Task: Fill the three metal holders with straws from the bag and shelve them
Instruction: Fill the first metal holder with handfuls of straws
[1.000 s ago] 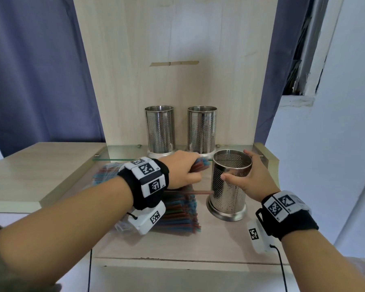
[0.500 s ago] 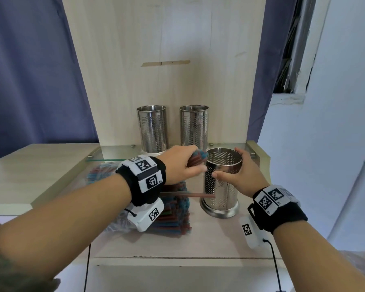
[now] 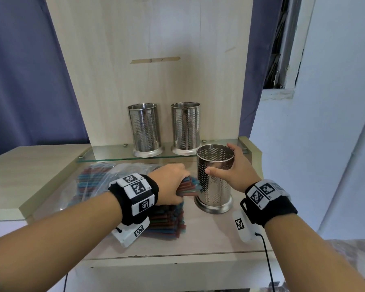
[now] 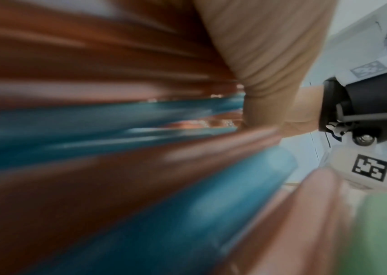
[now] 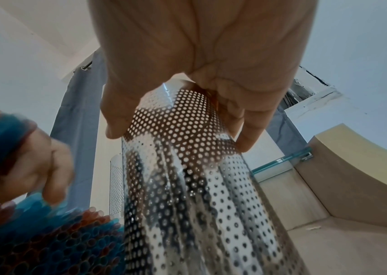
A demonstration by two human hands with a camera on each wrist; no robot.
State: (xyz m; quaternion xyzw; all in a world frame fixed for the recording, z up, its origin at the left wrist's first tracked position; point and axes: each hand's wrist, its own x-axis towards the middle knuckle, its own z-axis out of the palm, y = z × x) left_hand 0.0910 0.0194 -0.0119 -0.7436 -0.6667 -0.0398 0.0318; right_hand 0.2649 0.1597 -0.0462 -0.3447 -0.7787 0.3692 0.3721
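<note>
Since half a second ago the left hand has dropped from beside the rim of the near holder down onto the pile of straws, where its fingers curl round a bunch of red and blue straws whose ends lie just beside the holder's wall. From the left wrist the view is mostly blur, with red and blue straws running under the thumb. To the right, the right hand grips the holder near its top, thumb on the near side and fingers round the far rim; the right wrist view shows the fingers wrapped on the perforated wall. That holder stands upright on the wooden counter and looks empty from above. Left of it, the straws lie in a clear plastic bag spread over the counter. Farther back, two more holders stand upright side by side, a little apart, on a glass shelf against the wooden back panel. A blue curtain hangs behind.
</note>
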